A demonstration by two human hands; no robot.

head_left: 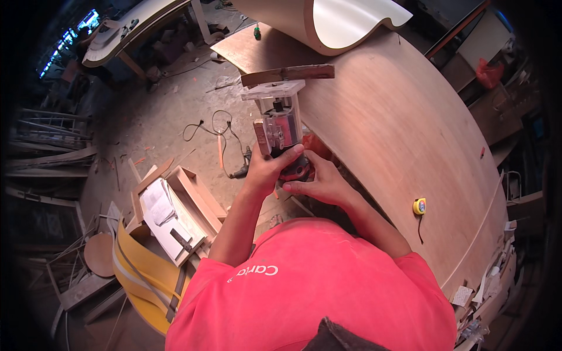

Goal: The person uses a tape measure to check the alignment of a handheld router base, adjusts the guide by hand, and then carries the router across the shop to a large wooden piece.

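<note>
Both my hands hold a trim router (283,126) up in front of me, at the left edge of the workbench (421,134). Its motor body is red and black, and a clear plastic base sits at the far end. A wooden strip (287,75) lies crosswise against that base. My left hand (270,167) wraps round the left side of the body, beside a small wood block on it. My right hand (323,180) grips the near end from the right, thumb and fingers round the dark cap. Part of the fingers is hidden behind the tool.
A yellow tape measure (419,206) rests on the bench, and a curved pale panel (357,26) at its far end. Left on the floor are a corded power tool (241,171), a wooden box with papers (159,202) and a yellow curved panel (136,275). A person stands far left.
</note>
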